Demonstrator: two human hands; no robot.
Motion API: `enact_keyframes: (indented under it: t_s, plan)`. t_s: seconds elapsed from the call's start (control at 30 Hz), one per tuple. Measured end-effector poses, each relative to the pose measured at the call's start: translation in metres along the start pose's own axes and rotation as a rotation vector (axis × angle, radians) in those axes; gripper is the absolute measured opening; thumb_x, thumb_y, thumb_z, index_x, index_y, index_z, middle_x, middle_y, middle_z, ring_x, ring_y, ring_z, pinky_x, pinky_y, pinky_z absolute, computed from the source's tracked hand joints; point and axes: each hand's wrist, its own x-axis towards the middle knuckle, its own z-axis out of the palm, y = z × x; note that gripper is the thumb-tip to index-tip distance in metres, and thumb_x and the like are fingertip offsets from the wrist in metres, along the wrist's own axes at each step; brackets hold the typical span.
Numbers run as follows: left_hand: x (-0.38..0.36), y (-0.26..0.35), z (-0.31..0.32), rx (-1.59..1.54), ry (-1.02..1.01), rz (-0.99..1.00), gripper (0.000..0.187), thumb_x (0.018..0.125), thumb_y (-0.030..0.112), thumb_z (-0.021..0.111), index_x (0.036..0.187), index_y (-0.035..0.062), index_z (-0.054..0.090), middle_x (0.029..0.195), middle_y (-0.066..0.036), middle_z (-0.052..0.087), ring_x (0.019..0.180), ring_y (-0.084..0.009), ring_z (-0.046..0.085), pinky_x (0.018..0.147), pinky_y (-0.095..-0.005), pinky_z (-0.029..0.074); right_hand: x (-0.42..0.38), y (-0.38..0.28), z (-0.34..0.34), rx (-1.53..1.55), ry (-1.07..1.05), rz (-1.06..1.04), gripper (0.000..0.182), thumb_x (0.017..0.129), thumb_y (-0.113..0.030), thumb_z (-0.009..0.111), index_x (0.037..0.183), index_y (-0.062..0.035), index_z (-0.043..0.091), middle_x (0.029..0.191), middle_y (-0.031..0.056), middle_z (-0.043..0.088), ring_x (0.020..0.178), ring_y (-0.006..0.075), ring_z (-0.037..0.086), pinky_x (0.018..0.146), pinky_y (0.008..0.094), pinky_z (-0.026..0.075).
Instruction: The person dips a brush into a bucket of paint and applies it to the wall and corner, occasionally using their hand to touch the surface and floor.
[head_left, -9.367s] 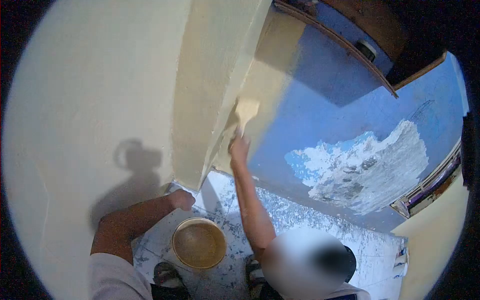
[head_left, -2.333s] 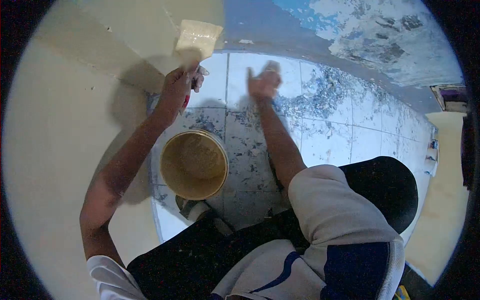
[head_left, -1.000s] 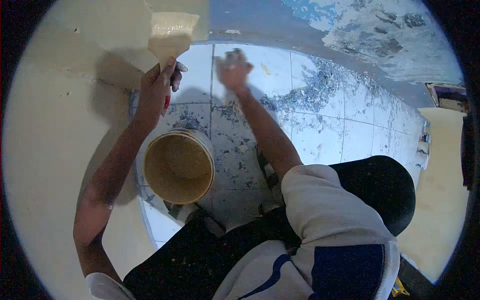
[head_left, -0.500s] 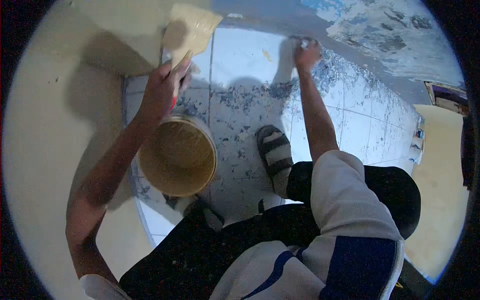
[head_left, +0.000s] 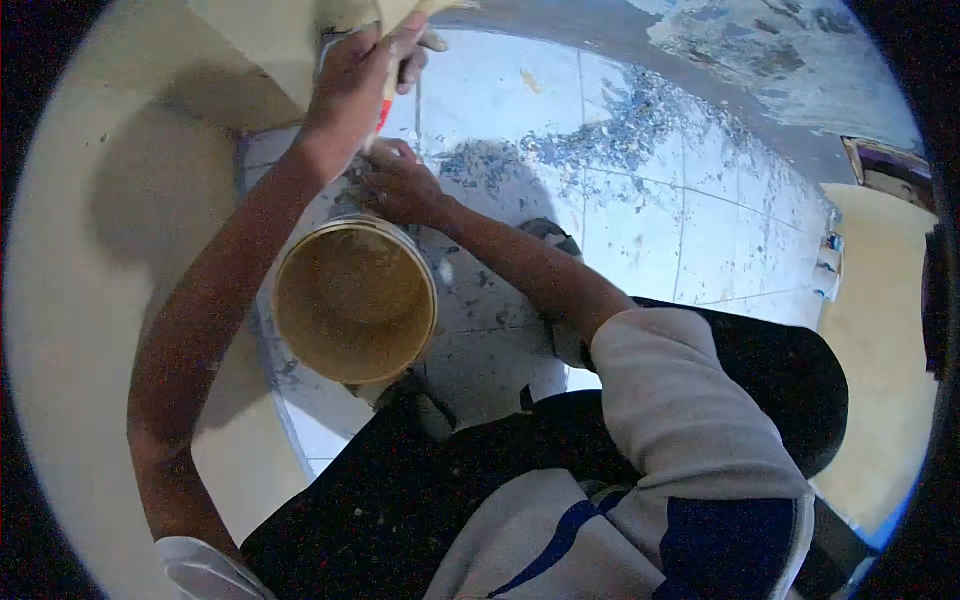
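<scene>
My left hand [head_left: 365, 75] is closed around the handle of what looks like a wide flat brush [head_left: 400, 12], its pale head cut off by the top of the view. A red end [head_left: 384, 115] of the handle shows below the palm. Just beneath it, my right hand [head_left: 400, 188] has its fingers curled near the handle's end; what they hold, if anything, is hidden. Below both hands stands a round bucket [head_left: 428, 340], tan and coated inside, on the floor between my feet and the left wall.
Flaked paint chips [head_left: 640, 125] litter the white tiled floor [head_left: 480, 80], thickest along the base of the peeling blue-grey wall [head_left: 770, 60]. A cream wall [head_left: 70, 300] rises close on my left. Small containers [head_left: 828, 270] stand at the far right.
My right hand has come from the base of the peeling wall leftward to above the bucket. My left hand has risen with the brush, whose head has mostly left the view.
</scene>
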Motion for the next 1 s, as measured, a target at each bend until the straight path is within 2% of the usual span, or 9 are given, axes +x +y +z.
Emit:
enact_keyframes:
  t_s: [0.2, 0.27, 0.3, 0.37, 0.47, 0.63, 0.73, 0.8, 1.0]
  plan:
    - [-0.001, 0.006, -0.020, 0.010, 0.076, -0.045, 0.039, 0.091, 0.039, 0.054, 0.086, 0.0011, 0.062, 0.065, 0.002, 0.048, 0.059, -0.0078, 0.043, 0.057, -0.0229, 0.036, -0.073, 0.074, -0.022, -0.395, 0.475, 0.542, 0.055, 0.086, -0.032, 0.056, 0.137, -0.0155, 0.041, 0.144, 0.0150, 0.032, 0.133, 0.0331, 0.030, 0.097, 0.0498, 0.036]
    - [0.001, 0.004, -0.025, -0.048, 0.155, -0.045, 0.038, 0.090, 0.039, 0.056, 0.085, 0.0018, 0.062, 0.065, 0.002, 0.048, 0.059, -0.0080, 0.044, 0.057, -0.0232, 0.036, -0.122, 0.084, -0.063, -0.843, -0.145, 0.703, 0.054, 0.093, -0.031, 0.043, 0.142, -0.0141, 0.030, 0.150, 0.0168, 0.018, 0.138, 0.0364, 0.018, 0.104, 0.0622, 0.021]
    - [0.000, 0.006, -0.027, -0.038, 0.151, -0.028, 0.038, 0.090, 0.039, 0.056, 0.085, 0.0021, 0.062, 0.065, 0.002, 0.049, 0.058, -0.0080, 0.044, 0.056, -0.0233, 0.036, -0.133, 0.118, -0.055, -0.563, 0.316, 0.917, 0.049, 0.097, -0.032, 0.034, 0.141, -0.0116, 0.031, 0.149, 0.0137, 0.023, 0.137, 0.0284, 0.024, 0.112, 0.0426, 0.019]
    - [-0.001, 0.013, -0.032, -0.004, 0.139, 0.012, 0.037, 0.090, 0.039, 0.056, 0.085, 0.0026, 0.062, 0.064, 0.002, 0.049, 0.058, -0.0080, 0.044, 0.055, -0.0233, 0.036, -0.210, 0.212, -0.039, -0.266, 0.505, 0.924, 0.048, 0.088, -0.030, 0.046, 0.131, -0.0087, 0.044, 0.134, 0.0156, 0.045, 0.126, 0.0296, 0.039, 0.105, 0.0443, 0.028]
    - [-0.003, 0.011, -0.040, 0.009, 0.094, 0.057, 0.037, 0.091, 0.038, 0.055, 0.085, 0.0025, 0.062, 0.063, 0.002, 0.048, 0.058, -0.0077, 0.043, 0.056, -0.0228, 0.035, -0.217, 0.203, -0.077, -0.697, 0.510, 1.235, 0.035, 0.088, -0.032, 0.046, 0.112, -0.0066, 0.054, 0.108, 0.0093, 0.058, 0.098, 0.0273, 0.054, 0.083, 0.0438, 0.040]
    - [-0.003, 0.012, -0.038, 0.051, 0.069, 0.046, 0.039, 0.091, 0.039, 0.054, 0.082, 0.0024, 0.062, 0.061, 0.002, 0.046, 0.058, -0.0075, 0.042, 0.058, -0.0218, 0.034, -0.095, 0.150, -0.032, -0.301, 0.898, 0.776, 0.036, 0.087, -0.032, 0.049, 0.110, -0.0060, 0.055, 0.107, 0.0105, 0.058, 0.093, 0.0303, 0.055, 0.080, 0.0468, 0.039]
    - [-0.005, 0.016, -0.033, 0.057, 0.050, 0.083, 0.041, 0.091, 0.041, 0.053, 0.082, 0.0022, 0.062, 0.060, 0.002, 0.046, 0.058, -0.0076, 0.042, 0.058, -0.0216, 0.034, -0.002, 0.054, -0.013, -0.178, 0.323, 0.347, 0.046, 0.088, -0.039, 0.050, 0.124, -0.0095, 0.049, 0.126, 0.0167, 0.047, 0.114, 0.0296, 0.047, 0.093, 0.0468, 0.035]
    - [-0.010, 0.023, -0.030, 0.105, 0.049, 0.079, 0.041, 0.092, 0.040, 0.052, 0.083, 0.0021, 0.063, 0.060, 0.002, 0.046, 0.058, -0.0071, 0.042, 0.057, -0.0219, 0.034, 0.028, 0.017, -0.008, 0.075, 0.307, 0.039, 0.053, 0.090, -0.043, 0.048, 0.132, -0.0119, 0.044, 0.138, 0.0187, 0.039, 0.127, 0.0287, 0.039, 0.100, 0.0460, 0.032]
    - [-0.012, 0.018, -0.039, 0.207, 0.115, 0.028, 0.042, 0.094, 0.040, 0.048, 0.079, 0.0024, 0.062, 0.059, 0.003, 0.046, 0.056, -0.0067, 0.042, 0.056, -0.0231, 0.036, 0.013, 0.052, -0.007, -0.315, 0.404, 0.441, 0.064, 0.091, -0.054, 0.038, 0.142, -0.0162, 0.032, 0.146, 0.0199, 0.025, 0.135, 0.0304, 0.028, 0.107, 0.0487, 0.019]
